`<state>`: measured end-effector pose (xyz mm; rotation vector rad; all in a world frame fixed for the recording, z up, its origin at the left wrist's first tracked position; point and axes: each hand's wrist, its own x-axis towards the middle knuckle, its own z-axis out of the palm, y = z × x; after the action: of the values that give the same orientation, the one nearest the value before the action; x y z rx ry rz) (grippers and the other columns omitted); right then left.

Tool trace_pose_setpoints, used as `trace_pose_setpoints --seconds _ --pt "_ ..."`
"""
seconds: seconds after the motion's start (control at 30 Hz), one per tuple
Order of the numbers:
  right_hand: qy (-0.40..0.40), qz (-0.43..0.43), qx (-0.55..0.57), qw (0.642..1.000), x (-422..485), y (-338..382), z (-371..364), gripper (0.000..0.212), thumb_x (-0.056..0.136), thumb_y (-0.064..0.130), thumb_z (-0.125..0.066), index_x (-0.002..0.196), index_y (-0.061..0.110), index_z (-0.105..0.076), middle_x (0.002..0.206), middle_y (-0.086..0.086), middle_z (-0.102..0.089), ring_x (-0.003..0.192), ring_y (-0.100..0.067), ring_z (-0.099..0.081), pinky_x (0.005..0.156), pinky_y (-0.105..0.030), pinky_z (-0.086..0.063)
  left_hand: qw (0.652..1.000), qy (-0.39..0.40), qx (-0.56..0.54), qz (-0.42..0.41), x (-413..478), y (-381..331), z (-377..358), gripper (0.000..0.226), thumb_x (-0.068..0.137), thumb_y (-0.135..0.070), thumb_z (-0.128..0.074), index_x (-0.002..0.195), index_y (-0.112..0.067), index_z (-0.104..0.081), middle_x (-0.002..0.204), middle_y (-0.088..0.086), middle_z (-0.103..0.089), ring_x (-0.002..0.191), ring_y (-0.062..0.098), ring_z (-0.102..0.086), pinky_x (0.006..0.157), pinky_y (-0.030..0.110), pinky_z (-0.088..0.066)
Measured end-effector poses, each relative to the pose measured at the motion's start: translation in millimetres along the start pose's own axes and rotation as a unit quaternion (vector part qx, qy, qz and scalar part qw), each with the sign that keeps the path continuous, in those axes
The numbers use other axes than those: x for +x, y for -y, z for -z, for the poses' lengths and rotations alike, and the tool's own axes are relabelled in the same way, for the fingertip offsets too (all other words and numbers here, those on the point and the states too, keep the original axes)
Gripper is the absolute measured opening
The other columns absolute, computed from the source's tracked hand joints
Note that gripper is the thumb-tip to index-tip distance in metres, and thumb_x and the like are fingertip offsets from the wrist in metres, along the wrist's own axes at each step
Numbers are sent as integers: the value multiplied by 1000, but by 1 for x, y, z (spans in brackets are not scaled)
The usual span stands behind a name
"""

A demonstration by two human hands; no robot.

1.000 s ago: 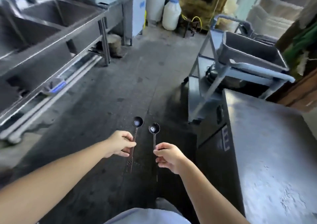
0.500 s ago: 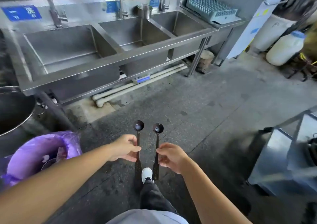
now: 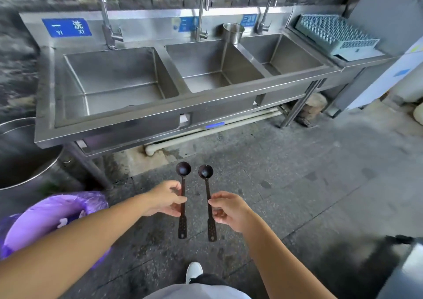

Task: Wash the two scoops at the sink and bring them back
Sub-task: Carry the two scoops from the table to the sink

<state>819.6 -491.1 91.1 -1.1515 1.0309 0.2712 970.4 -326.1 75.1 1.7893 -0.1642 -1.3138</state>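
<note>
Two dark long-handled scoops are held side by side above the floor, bowls pointing away from me. My left hand (image 3: pixel 166 199) pinches the handle of the left scoop (image 3: pixel 183 177). My right hand (image 3: pixel 229 209) pinches the handle of the right scoop (image 3: pixel 206 179). Both bowls show a little pale residue. A steel three-basin sink (image 3: pixel 160 106) stands straight ahead, a short way beyond the scoops, with three tall faucets (image 3: pixel 202 12) at its back.
A small steel pot (image 3: pixel 233 31) sits on the sink's back ledge. A green dish rack (image 3: pixel 336 35) lies on the drainboard at right. A purple-lined bin (image 3: pixel 45 220) and a large steel basin (image 3: pixel 20 152) stand at left. A grey cart corner (image 3: pixel 407 264) is at lower right.
The view has swung left from the cart and aisle to face the sink, which is now closer. Both hands keep holding the scoops in the same pose.
</note>
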Motion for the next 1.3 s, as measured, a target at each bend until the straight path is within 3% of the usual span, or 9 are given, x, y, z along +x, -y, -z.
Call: trace_pose_setpoints --seconds 0.1,0.2,0.37,0.53,0.8,0.87,1.0,1.17,1.3 --pt "-3 1 -1 1000 23 28 8 10 89 4 -67 97 10 -66 75 -4 -60 64 -17 -56 64 -31 -54 1000 -11 -13 -1 20 -23 4 30 86 0 -70 112 -5 -55 116 27 -64 96 39 -71 75 48 -62" --pt "-2 -7 -6 1000 47 53 8 15 88 3 -69 102 9 -67 79 -6 -61 66 -18 -56 66 -32 -53 999 -10 -36 0 40 -41 14 42 85 1 -71 119 -14 -53 117 24 -61 88 34 -72 71 43 -62" --pt "7 -27 -24 999 96 89 -7 23 88 3 -69 111 5 -67 80 -7 -61 66 -17 -56 65 -31 -54 999 -17 -51 -3 78 -63 46 33 85 1 -71 109 -17 -57 112 20 -61 80 30 -72 69 42 -62" --pt "16 -29 -24 999 151 140 -40 11 89 3 -67 96 10 -68 82 -7 -61 65 -18 -54 60 -30 -52 999 -6 -33 -19 125 -91 103 28 85 0 -71 108 -9 -60 103 20 -69 82 32 -74 73 45 -62" --pt "-1 -18 -27 999 223 255 -103 11 88 6 -69 97 12 -70 88 -7 -65 73 -20 -59 63 -31 -54 998 8 -58 -29 189 -177 224 33 86 5 -68 114 -7 -55 85 14 -75 69 27 -73 64 39 -62" --pt "0 -14 -29 1000 238 282 -121 8 89 6 -68 94 13 -69 81 -5 -63 67 -18 -57 61 -30 -52 998 1 -45 -34 201 -190 254 30 86 6 -67 113 -3 -56 87 17 -75 71 28 -73 61 38 -61" --pt "8 -14 -24 1000 260 316 -157 11 91 5 -65 99 13 -66 75 -4 -59 62 -16 -53 64 -30 -52 999 -12 -31 -20 218 -204 300 27 86 2 -69 109 -7 -59 102 25 -73 83 35 -73 73 48 -62" --pt "18 -38 -35 998 278 339 -183 12 91 4 -65 100 12 -64 84 -7 -60 72 -20 -55 67 -31 -52 998 -2 -57 3 234 -211 331 21 87 -6 -70 105 -11 -61 87 14 -75 71 26 -73 64 39 -61" --pt "14 -45 -56 997 297 361 -196 11 92 5 -63 101 12 -63 88 -9 -60 72 -19 -55 65 -31 -51 997 -28 -74 11 245 -214 350 16 89 -11 -69 103 -10 -62 90 14 -72 69 26 -73 63 38 -61"
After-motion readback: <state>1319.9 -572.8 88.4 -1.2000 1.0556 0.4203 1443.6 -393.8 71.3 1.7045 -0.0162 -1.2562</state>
